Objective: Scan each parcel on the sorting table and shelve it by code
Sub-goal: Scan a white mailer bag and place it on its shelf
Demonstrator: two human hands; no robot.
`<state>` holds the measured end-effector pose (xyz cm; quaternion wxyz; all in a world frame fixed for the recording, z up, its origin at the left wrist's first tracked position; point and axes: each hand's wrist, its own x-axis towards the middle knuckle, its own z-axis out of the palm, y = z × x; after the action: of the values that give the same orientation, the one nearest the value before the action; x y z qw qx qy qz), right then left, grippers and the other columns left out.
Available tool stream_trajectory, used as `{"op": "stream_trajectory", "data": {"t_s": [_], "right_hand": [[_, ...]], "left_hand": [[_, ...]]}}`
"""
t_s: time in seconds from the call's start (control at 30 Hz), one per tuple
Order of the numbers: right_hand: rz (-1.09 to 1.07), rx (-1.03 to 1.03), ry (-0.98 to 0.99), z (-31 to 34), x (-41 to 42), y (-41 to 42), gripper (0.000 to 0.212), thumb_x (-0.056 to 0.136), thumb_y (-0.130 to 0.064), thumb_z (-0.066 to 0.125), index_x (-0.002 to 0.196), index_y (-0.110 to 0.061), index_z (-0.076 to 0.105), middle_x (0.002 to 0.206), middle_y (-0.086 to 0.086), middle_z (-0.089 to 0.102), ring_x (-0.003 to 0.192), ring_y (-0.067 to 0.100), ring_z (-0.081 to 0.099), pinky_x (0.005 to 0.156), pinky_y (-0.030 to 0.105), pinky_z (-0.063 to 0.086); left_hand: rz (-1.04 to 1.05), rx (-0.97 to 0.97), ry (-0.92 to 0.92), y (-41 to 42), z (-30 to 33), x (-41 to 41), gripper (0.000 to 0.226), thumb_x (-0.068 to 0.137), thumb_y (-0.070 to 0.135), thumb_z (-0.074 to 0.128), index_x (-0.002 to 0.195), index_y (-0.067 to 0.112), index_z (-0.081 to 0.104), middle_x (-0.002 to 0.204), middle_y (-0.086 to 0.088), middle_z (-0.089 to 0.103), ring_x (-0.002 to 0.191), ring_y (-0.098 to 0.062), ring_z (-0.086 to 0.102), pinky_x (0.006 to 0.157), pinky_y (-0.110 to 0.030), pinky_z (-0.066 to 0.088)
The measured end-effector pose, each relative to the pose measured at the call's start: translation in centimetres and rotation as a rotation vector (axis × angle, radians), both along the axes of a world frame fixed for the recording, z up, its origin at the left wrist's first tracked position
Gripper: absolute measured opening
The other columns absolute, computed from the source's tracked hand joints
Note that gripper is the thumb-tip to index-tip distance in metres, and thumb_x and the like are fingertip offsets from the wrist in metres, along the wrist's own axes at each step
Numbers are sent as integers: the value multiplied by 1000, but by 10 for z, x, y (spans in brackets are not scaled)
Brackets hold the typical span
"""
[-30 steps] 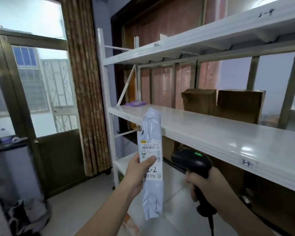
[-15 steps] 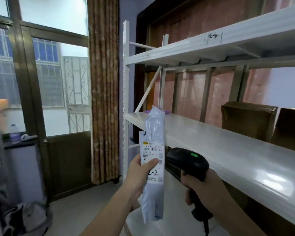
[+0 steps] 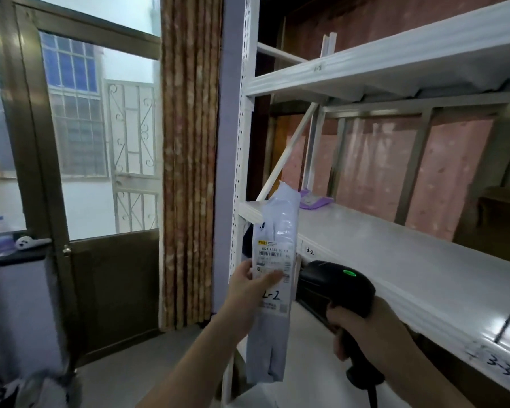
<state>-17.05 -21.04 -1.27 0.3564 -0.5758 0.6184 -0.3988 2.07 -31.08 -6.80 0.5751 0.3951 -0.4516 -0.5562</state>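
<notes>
The left hand [image 3: 252, 285] grips a long pale plastic parcel [image 3: 274, 278] upright in front of the white shelf rack [image 3: 395, 254], thumb pressed across the printed label. The label carries a barcode and a handwritten "2-2" (the first digit partly covered by the thumb); the finer print is too small to read. The parcel's lower end hangs below the hand, and its top overlaps the front corner of the middle shelf, so whether it touches the shelf cannot be told.

The right hand [image 3: 362, 328] is curled round the handle of a black barcode scanner [image 3: 336, 287], which shows a green light on top; its nose is hidden behind the parcel, and its cable runs off the bottom edge.

Handwritten codes mark the middle shelf's front edge: "3-2" just beside the parcel, "3-3" further right. The mark on the upper shelf is too blurred to read. A purple flat packet [image 3: 314, 200] lies at the shelf's far end, partly hidden behind the parcel. A brown box [image 3: 504, 201] is cut off at the right edge.
</notes>
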Motion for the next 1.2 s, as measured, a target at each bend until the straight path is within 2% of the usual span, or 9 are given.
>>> {"op": "stream_trajectory", "data": {"t_s": [0.13, 0.37, 0.57, 0.7, 0.77, 0.9, 0.97, 1.07, 1.2], "right_hand": [[-60, -25, 8, 5, 35, -40, 17, 86, -15, 63, 76, -3, 70, 56, 20, 69, 49, 23, 60, 65, 35, 48], [-228, -107, -49, 20, 70, -93, 16, 83, -11, 62, 78, 4, 64, 51, 23, 64, 42, 22, 56, 55, 29, 46], [-320, -142, -34, 26, 65, -139, 22, 84, -11, 61, 75, 9, 61, 52, 24, 64, 45, 24, 57, 58, 32, 48], [-408, -149, -57, 25, 55, -163, 19, 82, -9, 64, 74, 8, 62, 51, 25, 62, 44, 27, 58, 53, 31, 46], [-454, -144, -64, 25, 51, -169, 13, 83, -8, 65, 77, 4, 66, 51, 26, 62, 45, 28, 58, 49, 28, 45], [-579, -164, -103, 30, 48, -174, 10, 81, -5, 66, 76, 3, 65, 51, 27, 60, 47, 33, 58, 50, 33, 45], [-629, -172, -82, 35, 50, -175, 11, 80, -8, 66, 74, 2, 65, 52, 28, 61, 48, 35, 59, 54, 36, 46], [-689, -164, -74, 43, 55, -174, 13, 82, -11, 65, 79, 2, 66, 56, 29, 64, 45, 30, 58, 50, 30, 45], [-777, -168, -84, 48, 66, -171, 11, 84, -10, 64, 82, 1, 66, 54, 27, 63, 45, 28, 58, 49, 29, 44]], "left_hand": [[-66, -14, -30, -55, 9, 29, 36, 88, 10, 80, 121, 7, 64, 101, -10, 80, 90, -29, 79, 68, -36, 63], [-197, -131, -82, -149, 35, 35, 42, 87, 12, 82, 124, 12, 63, 109, -9, 79, 94, -27, 79, 76, -40, 64], [-258, -183, -134, -232, 60, -9, 56, 97, 14, 73, 139, 15, 35, 118, -7, 71, 98, -18, 75, 73, -27, 61], [-381, -238, -217, -276, 77, -32, 84, 82, 13, 88, 140, 18, 28, 117, 4, 66, 91, -4, 72, 64, -13, 56], [-425, -255, -309, -303, 83, -47, 104, 69, 19, 98, 141, 24, 24, 126, 2, 61, 105, -9, 67, 75, -16, 58], [-379, -297, -467, -345, 92, -83, 139, 37, 42, 96, 151, 30, 18, 152, -5, 37, 138, -27, 47, 113, -49, 47], [-402, -289, -519, -352, 99, -98, 131, 53, 31, 96, 155, 16, 16, 150, -7, 36, 138, -28, 45, 112, -45, 46], [-419, -314, -546, -373, 101, -120, 97, 76, 10, 88, 149, 6, 24, 123, -9, 51, 110, -27, 59, 91, -38, 55], [-345, -440, -671, -404, 100, -140, 82, 83, 23, 82, 143, 11, 27, 112, -11, 60, 100, -34, 65, 82, -40, 54]]}}
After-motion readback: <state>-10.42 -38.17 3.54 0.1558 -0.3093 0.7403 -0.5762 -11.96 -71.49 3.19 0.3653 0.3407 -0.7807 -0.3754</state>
